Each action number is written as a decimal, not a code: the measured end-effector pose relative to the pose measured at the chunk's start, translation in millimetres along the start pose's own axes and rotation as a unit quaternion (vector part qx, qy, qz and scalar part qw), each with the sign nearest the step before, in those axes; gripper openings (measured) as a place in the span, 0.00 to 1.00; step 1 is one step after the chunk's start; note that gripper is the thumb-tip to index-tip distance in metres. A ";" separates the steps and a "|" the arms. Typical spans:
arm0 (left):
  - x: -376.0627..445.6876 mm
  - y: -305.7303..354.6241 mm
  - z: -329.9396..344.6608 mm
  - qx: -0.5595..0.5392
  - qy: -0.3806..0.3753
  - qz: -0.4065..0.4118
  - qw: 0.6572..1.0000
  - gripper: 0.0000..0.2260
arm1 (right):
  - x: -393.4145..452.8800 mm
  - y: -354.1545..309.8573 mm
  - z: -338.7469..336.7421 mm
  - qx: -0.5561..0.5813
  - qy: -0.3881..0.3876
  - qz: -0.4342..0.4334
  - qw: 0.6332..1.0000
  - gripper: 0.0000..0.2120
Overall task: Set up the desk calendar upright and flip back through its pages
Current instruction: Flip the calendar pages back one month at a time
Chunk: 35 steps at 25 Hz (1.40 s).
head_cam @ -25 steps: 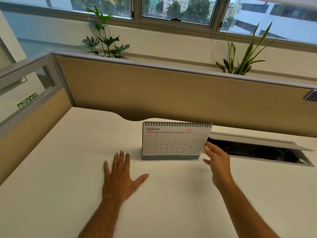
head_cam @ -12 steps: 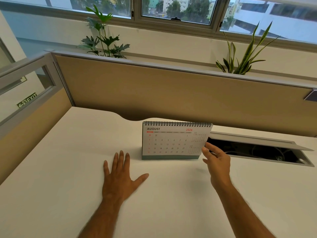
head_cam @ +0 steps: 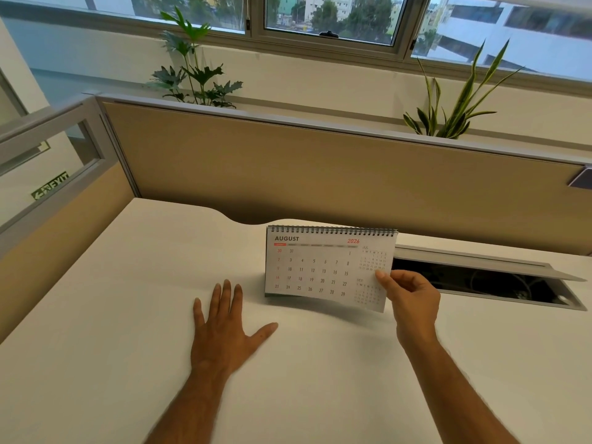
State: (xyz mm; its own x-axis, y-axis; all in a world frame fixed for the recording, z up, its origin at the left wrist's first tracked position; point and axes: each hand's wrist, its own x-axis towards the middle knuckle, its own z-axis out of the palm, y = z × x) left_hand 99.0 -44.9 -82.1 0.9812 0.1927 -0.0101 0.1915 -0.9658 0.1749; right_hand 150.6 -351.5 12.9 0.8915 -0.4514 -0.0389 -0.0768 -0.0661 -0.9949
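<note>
The spiral-bound desk calendar (head_cam: 320, 267) stands upright on the white desk (head_cam: 128, 315), showing the AUGUST 2026 page. My right hand (head_cam: 411, 299) pinches the right edge of that front page, thumb on the printed side, and the page's lower right corner is lifted off the stand toward me. My left hand (head_cam: 224, 328) lies flat on the desk, fingers spread, just left of and in front of the calendar, holding nothing.
An open cable tray (head_cam: 480, 283) with a raised lid is cut into the desk right of the calendar. A tan partition (head_cam: 320, 174) runs along the back, with two plants (head_cam: 192, 68) behind it. A glass side panel stands on the left.
My right hand moved from beside the calendar onto its front page, gripped the right edge and lifted the lower corner outward. My left hand stayed put.
</note>
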 end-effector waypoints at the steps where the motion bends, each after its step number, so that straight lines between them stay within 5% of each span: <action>1: -0.4 0.2 -0.1 -0.001 0.000 0.000 1.000 0.53 | 1.2 -1.9 -1.0 0.006 -0.005 0.001 1.000 0.09; 6: -1.1 1.3 -1.8 0.001 -0.002 -0.001 1.000 0.54 | 1.4 -25.4 -6.6 0.015 -0.107 0.090 0.990 0.09; 9: -1.5 2.6 -2.0 -0.004 -0.009 -0.005 1.000 0.54 | -1.8 -53.5 -18.7 0.095 -0.226 0.157 0.957 0.24; 12: -1.9 1.5 -0.1 -0.009 -0.005 -0.004 1.000 0.52 | 3.0 -81.3 -26.1 0.219 -0.286 0.134 0.923 0.46; 16: -0.3 -0.3 -0.2 0.005 -0.011 -0.004 1.000 0.53 | 8.5 -104.5 -19.8 0.234 -0.317 0.059 0.917 0.54; 22: -0.4 0.8 -0.7 0.004 -0.003 0.000 1.000 0.53 | 9.7 -105.7 6.2 0.097 -0.265 -0.004 0.959 0.47; 29: -1.2 0.9 -3.1 0.008 -0.011 0.001 1.000 0.53 | 13.3 -97.4 17.2 -0.008 -0.249 -0.054 0.967 0.42; 35: -1.0 1.0 -3.6 0.006 -0.010 0.001 1.000 0.53 | 10.2 -66.3 5.0 0.082 0.031 -0.030 0.996 0.16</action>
State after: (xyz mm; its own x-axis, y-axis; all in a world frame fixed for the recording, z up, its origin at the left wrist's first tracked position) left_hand 98.1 -45.4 -78.4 0.9818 0.1876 -0.0297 0.1899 -0.9681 0.1632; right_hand 167.1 -347.4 78.0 0.8629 -0.5048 0.0221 0.0548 0.0501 -0.9972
